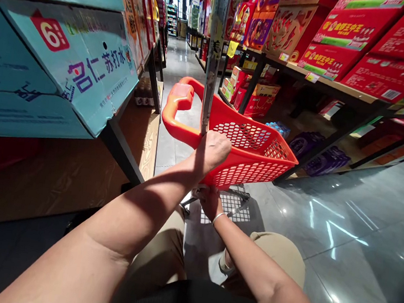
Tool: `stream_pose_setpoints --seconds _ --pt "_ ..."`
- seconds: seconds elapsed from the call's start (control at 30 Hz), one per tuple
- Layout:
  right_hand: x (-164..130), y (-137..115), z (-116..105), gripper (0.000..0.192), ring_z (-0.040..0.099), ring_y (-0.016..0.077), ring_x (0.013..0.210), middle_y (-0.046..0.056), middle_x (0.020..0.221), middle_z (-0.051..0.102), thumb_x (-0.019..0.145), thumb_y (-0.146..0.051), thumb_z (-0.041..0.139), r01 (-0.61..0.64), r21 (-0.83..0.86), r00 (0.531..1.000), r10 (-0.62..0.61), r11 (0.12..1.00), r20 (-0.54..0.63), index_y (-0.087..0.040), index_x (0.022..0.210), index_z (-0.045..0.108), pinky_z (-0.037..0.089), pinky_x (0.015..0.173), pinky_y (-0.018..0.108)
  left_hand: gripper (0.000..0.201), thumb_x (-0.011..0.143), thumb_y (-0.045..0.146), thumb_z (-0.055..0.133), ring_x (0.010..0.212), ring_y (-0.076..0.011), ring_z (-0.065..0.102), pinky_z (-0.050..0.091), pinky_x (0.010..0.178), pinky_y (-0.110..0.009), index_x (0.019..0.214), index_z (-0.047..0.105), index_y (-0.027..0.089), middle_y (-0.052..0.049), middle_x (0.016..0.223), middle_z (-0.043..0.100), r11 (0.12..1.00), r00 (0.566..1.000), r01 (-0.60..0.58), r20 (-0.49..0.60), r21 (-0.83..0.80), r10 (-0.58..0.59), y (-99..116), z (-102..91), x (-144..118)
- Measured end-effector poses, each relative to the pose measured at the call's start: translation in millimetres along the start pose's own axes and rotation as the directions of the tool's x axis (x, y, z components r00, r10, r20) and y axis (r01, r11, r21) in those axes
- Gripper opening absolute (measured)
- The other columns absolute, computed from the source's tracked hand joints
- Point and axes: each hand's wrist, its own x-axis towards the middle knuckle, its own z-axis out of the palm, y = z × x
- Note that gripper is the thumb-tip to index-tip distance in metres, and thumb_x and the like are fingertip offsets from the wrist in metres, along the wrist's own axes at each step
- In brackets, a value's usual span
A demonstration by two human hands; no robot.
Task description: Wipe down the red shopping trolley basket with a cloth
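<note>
An upright scuffed metal pole (214, 59) runs along the near side of a red plastic shopping cart basket (254, 172) with honeycomb holes. My left hand (213, 152) is closed around this pole, right against the basket's rim. Lower down, under the basket, my right hand (211, 202) has a white band at its wrist. Its fingers are curled at the pole's lower part, partly in shadow, so the exact grip is hard to see. The cart's looped handle (180, 104) rises to the left of the pole. Beneath it, a caster wheel (246, 196) stands on the floor.
Stacked light-blue cartons (66, 56) jut out close on my left, above a wooden lower shelf (151, 140). To the right, red gift boxes (343, 38) fill a dark-framed shelf, with purple packs (319, 153) below. A grey tiled aisle (186, 56) stretches ahead.
</note>
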Motion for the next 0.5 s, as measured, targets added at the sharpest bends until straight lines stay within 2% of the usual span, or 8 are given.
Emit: stream_pose_setpoints --seconds 0.03,0.1,0.17,0.23,0.3,0.4,0.5 --pt "9.5 1.7 -14.5 0.028 0.055 0.023 0.094 0.012 0.108 0.063 0.08 -0.017 0.064 -0.008 0.006 1.0 0.008 1.0 -0.022 -0.019 0.105 0.077 0.051 0.086 0.037 0.033 0.097 0.01 0.042 0.093 -0.0264 0.07 0.04 0.073 -0.036 0.099 0.076 0.011 -0.017 0.098 0.075 1.0 1.0 -0.001 -0.004 -0.001 0.001 -0.1 -0.6 -0.7" --pt "30.7 8.4 -47.1 0.029 0.053 0.0261 0.105 0.014 0.118 0.058 0.086 -0.022 0.06 -0.025 0.019 0.989 0.027 1.0 -0.143 -0.019 0.111 0.075 0.05 0.096 0.042 0.029 0.095 0.014 0.048 0.093 -0.0277 0.07 0.041 0.073 -0.036 0.098 0.076 0.01 -0.018 0.097 0.075 1.0 1.0 -0.003 -0.008 -0.006 0.003 0.0 -2.8 -2.1" --pt "49.2 18.2 -75.1 0.034 0.048 0.029 0.119 0.015 0.129 0.051 0.09 -0.023 0.056 -0.041 0.032 0.947 0.049 0.999 -0.318 -0.02 0.119 0.072 0.044 0.108 0.047 0.026 0.093 0.017 0.052 0.094 -0.029 0.071 0.042 0.074 -0.036 0.096 0.077 0.01 -0.018 0.095 0.075 1.0 1.0 0.007 -0.001 -0.021 -0.007 0.7 -5.9 -3.6" --pt "57.6 27.5 -87.7 0.036 0.043 0.0304 0.127 0.015 0.135 0.045 0.09 -0.019 0.054 -0.049 0.035 0.897 0.06 0.998 -0.438 -0.02 0.122 0.071 0.037 0.116 0.05 0.026 0.092 0.02 0.054 0.093 -0.0297 0.071 0.043 0.074 -0.037 0.095 0.077 0.01 -0.018 0.094 0.075 0.999 1.0 0.023 0.009 -0.037 -0.022 1.6 -8.3 -5.0" --pt "53.2 32.5 -81.5 0.037 0.04 0.0308 0.129 0.014 0.134 0.044 0.088 -0.014 0.052 -0.049 0.013 0.906 0.05 0.999 -0.42 -0.022 0.119 0.073 0.035 0.117 0.051 0.025 0.091 0.022 0.056 0.092 -0.0295 0.072 0.044 0.074 -0.037 0.094 0.078 0.01 -0.018 0.094 0.075 0.999 1.0 0.025 0.011 -0.038 -0.025 2.2 -8.6 -5.8" --pt "33.8 27.5 -55.5 0.038 0.043 0.0289 0.122 0.014 0.129 0.047 0.088 -0.01 0.049 -0.072 -0.002 0.948 0.068 0.997 -0.312 -0.022 0.115 0.073 0.043 0.109 0.048 0.025 0.091 0.021 0.055 0.089 -0.0283 0.072 0.043 0.073 -0.037 0.094 0.078 0.01 -0.018 0.096 0.076 0.999 0.999 0.031 -0.006 -0.017 -0.032 2.1 -6.8 -6.0" --pt "25.4 15.5 -46.7 0.034 0.045 0.0277 0.112 0.015 0.124 0.049 0.09 -0.011 0.048 -0.072 0.01 0.944 0.072 0.997 -0.322 -0.018 0.112 0.073 0.049 0.099 0.045 0.033 0.098 0.024 0.048 0.089 -0.0272 0.071 0.042 0.072 -0.036 0.096 0.077 0.011 -0.017 0.097 0.076 0.998 0.998 0.062 -0.009 -0.011 -0.062 2.1 -8.3 -7.5"
